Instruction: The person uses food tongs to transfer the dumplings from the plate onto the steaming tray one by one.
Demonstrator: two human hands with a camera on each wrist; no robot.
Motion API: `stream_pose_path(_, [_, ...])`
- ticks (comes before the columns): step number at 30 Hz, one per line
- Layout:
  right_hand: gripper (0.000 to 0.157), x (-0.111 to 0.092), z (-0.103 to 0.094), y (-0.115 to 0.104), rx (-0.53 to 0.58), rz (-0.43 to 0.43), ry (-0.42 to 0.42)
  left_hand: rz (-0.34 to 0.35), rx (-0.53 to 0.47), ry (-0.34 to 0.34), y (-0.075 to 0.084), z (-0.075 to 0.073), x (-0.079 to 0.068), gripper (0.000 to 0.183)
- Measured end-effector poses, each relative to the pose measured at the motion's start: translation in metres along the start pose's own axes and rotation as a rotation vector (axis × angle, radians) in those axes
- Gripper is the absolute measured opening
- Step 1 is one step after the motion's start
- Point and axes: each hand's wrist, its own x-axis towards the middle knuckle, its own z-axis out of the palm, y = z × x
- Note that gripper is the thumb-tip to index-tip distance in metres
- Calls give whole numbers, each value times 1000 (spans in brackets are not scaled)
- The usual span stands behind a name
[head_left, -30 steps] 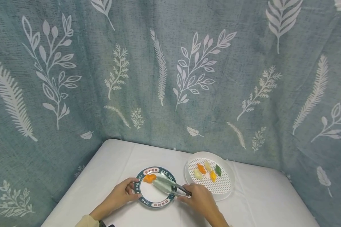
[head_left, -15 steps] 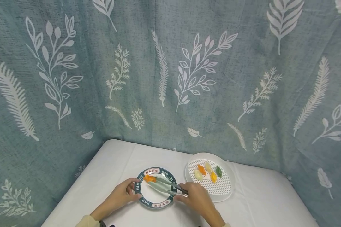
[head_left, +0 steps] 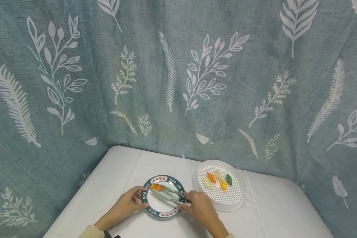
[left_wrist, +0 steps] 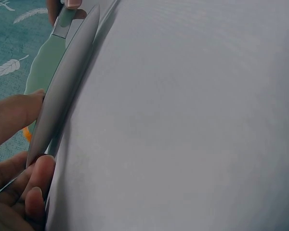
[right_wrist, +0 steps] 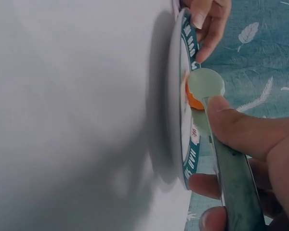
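Observation:
My left hand [head_left: 128,203] grips the left rim of a round plate [head_left: 152,211] with a dark teal lettered border, thumb on the rim and fingers beneath, as the left wrist view shows. Tongs [head_left: 166,195] with pale green heads and metal arms are held in my right hand [head_left: 200,206] over the plate's right edge. At the plate's upper left lies an orange dumpling-like piece [head_left: 156,187]. The tong heads reach to it, one on each side; whether they squeeze it I cannot tell. In the right wrist view, a tong head [right_wrist: 206,84] partly hides the orange piece [right_wrist: 192,100].
Right of the plate stands a round white tray [head_left: 242,188] with a perforated base. Several small orange, yellow, pale and green pieces [head_left: 223,185] lie on it. A white cloth covers the table [head_left: 273,205]; a patterned teal curtain [head_left: 178,132] hangs behind and at the left.
My right hand has shifted left, sliding the tong heads further along both sides of the orange piece. My left hand and the plate stay about where they were.

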Motion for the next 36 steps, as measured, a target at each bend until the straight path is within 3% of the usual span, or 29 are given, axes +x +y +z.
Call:
stream_pose_path(10, [42,-6,2,0,-15,-29,62,15,-5,-3,1,0,1,71])
stream_pose_path(22, [38,-20,-9,7,11,-32,133,23,-18,-16,2,-1,0,71])
stream_pose_path(36, [38,-33,-22,22,35,70,137,-7,13,0,2,0,-2,70])
